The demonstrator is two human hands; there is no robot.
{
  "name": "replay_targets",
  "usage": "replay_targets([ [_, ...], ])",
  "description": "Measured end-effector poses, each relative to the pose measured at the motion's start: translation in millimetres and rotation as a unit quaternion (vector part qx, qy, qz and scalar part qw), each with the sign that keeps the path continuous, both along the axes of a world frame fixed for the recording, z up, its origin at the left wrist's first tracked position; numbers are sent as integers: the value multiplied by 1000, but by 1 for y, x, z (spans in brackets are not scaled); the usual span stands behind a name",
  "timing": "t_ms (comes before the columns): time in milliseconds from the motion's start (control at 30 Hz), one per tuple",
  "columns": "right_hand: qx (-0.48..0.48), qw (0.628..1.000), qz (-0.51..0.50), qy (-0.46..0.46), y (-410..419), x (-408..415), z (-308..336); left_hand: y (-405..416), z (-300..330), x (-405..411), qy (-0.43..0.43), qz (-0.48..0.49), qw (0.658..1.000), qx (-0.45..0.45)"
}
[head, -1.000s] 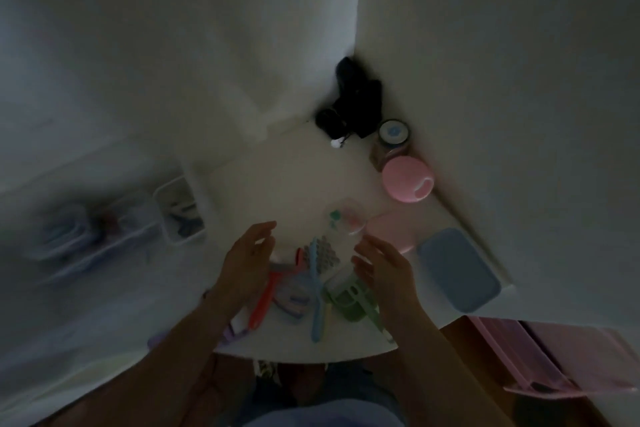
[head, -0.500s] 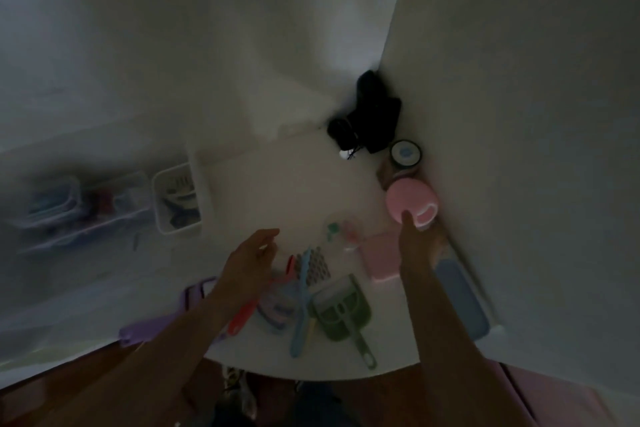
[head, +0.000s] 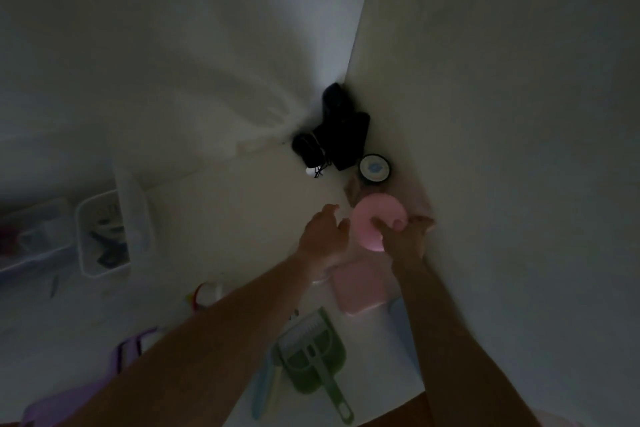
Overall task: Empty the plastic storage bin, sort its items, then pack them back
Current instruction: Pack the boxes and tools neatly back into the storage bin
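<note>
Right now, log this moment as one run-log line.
right hand: grips round pink plastic container | left hand: open beside it | green plastic scoop: on white table

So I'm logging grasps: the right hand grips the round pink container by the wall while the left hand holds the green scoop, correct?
Not quite. The head view shows the left hand beside the round pink container, holding nothing; the green scoop lies untouched on the table. The right hand does grip the container.

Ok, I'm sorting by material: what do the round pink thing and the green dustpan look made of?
Pink thing: probably smooth plastic, judging by its even colour and a soft sheen on its lower edge; the dim light leaves it open. Green dustpan: moulded matte plastic, shown by its cut-out slots, its comb teeth and its one-piece handle.
</note>
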State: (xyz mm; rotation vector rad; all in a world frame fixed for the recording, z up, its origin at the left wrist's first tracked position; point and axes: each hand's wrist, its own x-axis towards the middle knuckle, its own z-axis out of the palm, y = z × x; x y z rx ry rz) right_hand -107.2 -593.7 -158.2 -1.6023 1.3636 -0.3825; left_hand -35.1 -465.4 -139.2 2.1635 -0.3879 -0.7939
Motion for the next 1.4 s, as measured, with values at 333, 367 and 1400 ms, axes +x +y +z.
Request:
replay_targets([
  [333,177,954,94,-224,115,7,153,122,128,5,206,188,912,-300],
  [367,187,944,126,-241,137,16,165,148,141,9,194,207,905,-318],
  [1400,-125,874,467,46,376,122,86,374,9,166,175,404,881,-173],
])
